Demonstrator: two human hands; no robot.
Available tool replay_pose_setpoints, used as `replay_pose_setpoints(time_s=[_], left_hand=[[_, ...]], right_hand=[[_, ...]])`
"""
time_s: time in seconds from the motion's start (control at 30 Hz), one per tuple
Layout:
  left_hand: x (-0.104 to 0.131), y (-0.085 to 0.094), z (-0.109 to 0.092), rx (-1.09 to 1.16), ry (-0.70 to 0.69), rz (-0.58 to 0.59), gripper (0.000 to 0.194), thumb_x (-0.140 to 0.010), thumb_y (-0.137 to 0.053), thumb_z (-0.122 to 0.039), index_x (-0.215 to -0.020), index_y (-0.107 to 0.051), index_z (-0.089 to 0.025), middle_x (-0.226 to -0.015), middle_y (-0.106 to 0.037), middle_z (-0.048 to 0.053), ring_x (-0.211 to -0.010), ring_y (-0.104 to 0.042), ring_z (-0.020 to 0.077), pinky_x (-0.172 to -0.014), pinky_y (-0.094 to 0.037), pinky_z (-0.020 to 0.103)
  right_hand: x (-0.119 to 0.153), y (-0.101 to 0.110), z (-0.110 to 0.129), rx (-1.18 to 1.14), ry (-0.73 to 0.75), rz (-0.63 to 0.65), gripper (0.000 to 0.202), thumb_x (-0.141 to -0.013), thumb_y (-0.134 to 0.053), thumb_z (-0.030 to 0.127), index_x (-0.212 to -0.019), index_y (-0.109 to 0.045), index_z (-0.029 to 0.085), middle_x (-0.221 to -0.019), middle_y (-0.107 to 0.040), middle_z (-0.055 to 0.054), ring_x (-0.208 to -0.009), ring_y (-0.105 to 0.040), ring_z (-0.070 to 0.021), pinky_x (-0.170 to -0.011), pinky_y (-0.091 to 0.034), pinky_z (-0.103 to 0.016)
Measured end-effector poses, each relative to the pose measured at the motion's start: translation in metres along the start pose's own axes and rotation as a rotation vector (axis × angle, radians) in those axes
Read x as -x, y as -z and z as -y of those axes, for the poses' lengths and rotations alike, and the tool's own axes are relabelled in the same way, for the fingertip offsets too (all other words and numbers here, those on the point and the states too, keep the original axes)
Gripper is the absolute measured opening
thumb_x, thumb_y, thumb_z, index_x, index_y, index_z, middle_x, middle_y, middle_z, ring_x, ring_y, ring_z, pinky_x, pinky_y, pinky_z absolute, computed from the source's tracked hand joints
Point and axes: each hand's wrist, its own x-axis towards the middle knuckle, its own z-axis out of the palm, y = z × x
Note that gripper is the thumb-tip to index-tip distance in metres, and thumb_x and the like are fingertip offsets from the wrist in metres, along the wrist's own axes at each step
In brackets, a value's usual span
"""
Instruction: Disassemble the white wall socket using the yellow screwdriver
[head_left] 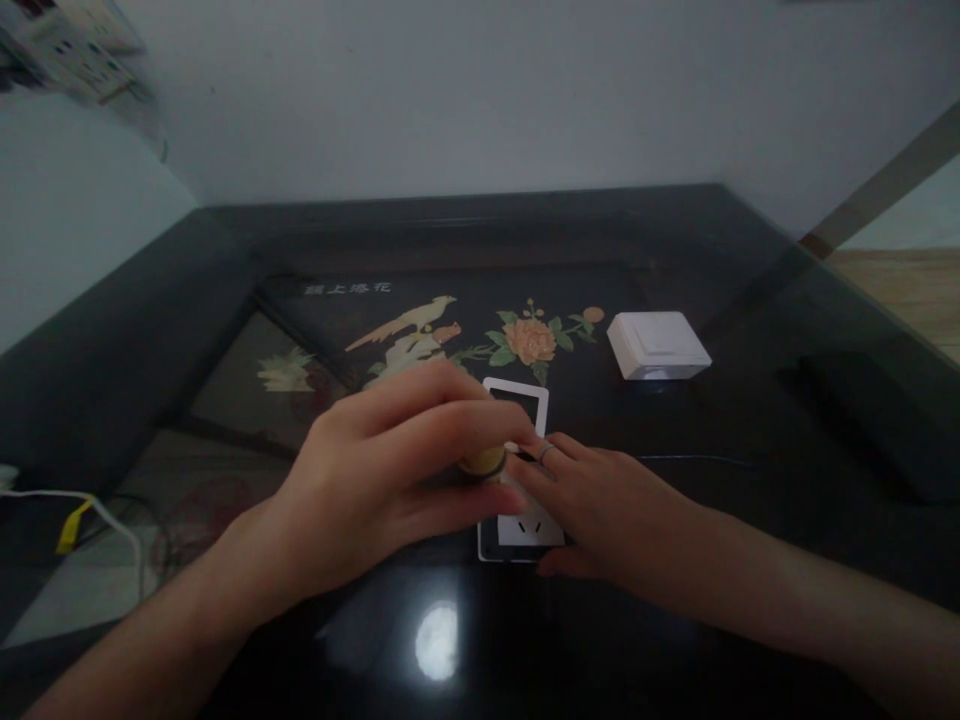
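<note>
White socket [531, 528]: my left hand [390, 470] grips yellowish handle [486, 462] over it; right hand [600, 495] touching, hold unclear. Likely tool step; next needs steadiness.

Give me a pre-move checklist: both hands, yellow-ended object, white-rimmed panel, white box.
1. Left hand gripping yellow-ended object: ok, fingers around it.
2. Object's far end touching white-rimmed panel: cannot tell, hidden.
3. Right hand at panel: ok, fingers over it.
4. Slotted white insert fully seated: cannot tell, partly covered.
5. White box apart from both hands: ok.
</note>
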Motion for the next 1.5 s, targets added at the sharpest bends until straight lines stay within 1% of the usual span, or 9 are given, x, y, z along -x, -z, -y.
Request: replay_pose_setpoints(time_s=[0.13, 0.27, 0.37, 0.53, 0.7, 0.93, 1.1, 1.3, 1.5], left_hand=[[0.000, 0.011, -0.003, 0.056, 0.034, 0.187, 0.046, -0.096, -0.057, -0.019, -0.140, -0.049, -0.025, -0.127, -0.066, 0.004, -0.116, -0.064, 0.0180, -0.102, -0.052, 0.025], [0.000, 0.020, -0.003, 0.114, 0.035, 0.313, 0.048, -0.100, -0.049, -0.017, -0.147, -0.043, -0.028, -0.123, -0.070, 0.001, -0.107, -0.069, 0.0143, -0.099, -0.054, 0.022], [-0.001, 0.019, -0.003, 0.167, -0.003, 0.259, 0.035, -0.099, -0.055, -0.018, -0.132, -0.056, -0.028, -0.118, -0.072, 0.000, -0.099, -0.071, 0.0128, -0.091, -0.056, 0.018], [0.001, 0.008, -0.004, 0.100, -0.044, 0.152, 0.021, -0.092, -0.066, -0.017, -0.112, -0.063, -0.023, -0.101, -0.067, 0.001, -0.085, -0.069, 0.0101, -0.078, -0.055, 0.014], [0.004, 0.000, -0.001, -0.083, -0.071, -0.004, 0.025, -0.090, -0.070, -0.030, -0.114, -0.066, -0.022, -0.090, -0.062, 0.001, -0.073, -0.062, 0.0114, -0.069, -0.054, 0.018], [0.000, 0.014, -0.006, 0.050, -0.042, 0.249, 0.050, -0.102, -0.043, -0.017, -0.151, -0.037, -0.019, -0.137, -0.062, 0.008, -0.121, -0.063, 0.0161, -0.104, -0.051, 0.022], [0.001, 0.014, -0.008, 0.060, -0.024, 0.182, 0.037, -0.098, -0.054, -0.013, -0.133, -0.057, -0.024, -0.115, -0.072, 0.001, -0.100, -0.071, 0.0098, -0.092, -0.055, 0.013], [0.006, 0.006, -0.012, -0.064, -0.014, 0.027, 0.018, -0.090, -0.071, -0.028, -0.108, -0.067, -0.025, -0.091, -0.067, -0.001, -0.076, -0.069, 0.0106, -0.070, -0.058, 0.018], [0.002, 0.020, -0.011, -0.003, 0.016, 0.229, 0.042, -0.098, -0.052, -0.017, -0.140, -0.054, -0.025, -0.129, -0.069, 0.007, -0.113, -0.069, 0.0195, -0.093, -0.059, 0.024]], right_hand=[[0.000, -0.005, -0.002, 0.002, -0.005, -0.033, 0.088, -0.067, -0.088, 0.040, -0.139, -0.052, 0.005, -0.133, -0.063, -0.025, -0.116, -0.064, -0.0380, -0.088, -0.061, -0.050], [-0.001, 0.004, 0.001, -0.052, -0.030, 0.072, 0.079, -0.070, -0.086, 0.036, -0.137, -0.055, 0.007, -0.135, -0.063, -0.023, -0.116, -0.064, -0.0369, -0.090, -0.059, -0.051], [-0.002, 0.009, 0.002, -0.096, -0.066, 0.123, 0.072, -0.072, -0.085, 0.033, -0.135, -0.058, 0.009, -0.132, -0.065, -0.021, -0.112, -0.067, -0.0348, -0.089, -0.060, -0.049], [-0.001, 0.002, 0.001, -0.065, -0.045, 0.031, 0.080, -0.069, -0.087, 0.036, -0.137, -0.055, 0.008, -0.132, -0.064, -0.022, -0.115, -0.064, -0.0370, -0.091, -0.059, -0.052], [-0.001, 0.003, 0.001, -0.049, -0.050, 0.068, 0.061, -0.069, -0.087, 0.036, -0.120, -0.065, 0.009, -0.126, -0.066, -0.020, -0.113, -0.065, -0.0366, -0.088, -0.061, -0.052], [-0.001, 0.000, 0.002, -0.038, -0.045, 0.029, 0.074, -0.068, -0.087, 0.040, -0.130, -0.059, 0.009, -0.136, -0.061, -0.022, -0.119, -0.062, -0.0382, -0.093, -0.058, -0.054], [-0.002, 0.002, 0.002, -0.049, -0.049, 0.088, 0.070, -0.070, -0.086, 0.037, -0.129, -0.061, 0.010, -0.135, -0.063, -0.021, -0.116, -0.064, -0.0364, -0.089, -0.061, -0.050], [-0.001, -0.001, 0.000, -0.055, -0.034, -0.011, 0.082, -0.067, -0.088, 0.038, -0.136, -0.056, 0.009, -0.130, -0.065, -0.021, -0.112, -0.066, -0.0364, -0.086, -0.061, -0.050], [-0.002, 0.003, 0.002, -0.039, -0.051, 0.055, 0.069, -0.069, -0.087, 0.038, -0.126, -0.062, 0.007, -0.127, -0.066, -0.022, -0.111, -0.066, -0.0371, -0.088, -0.060, -0.052]])
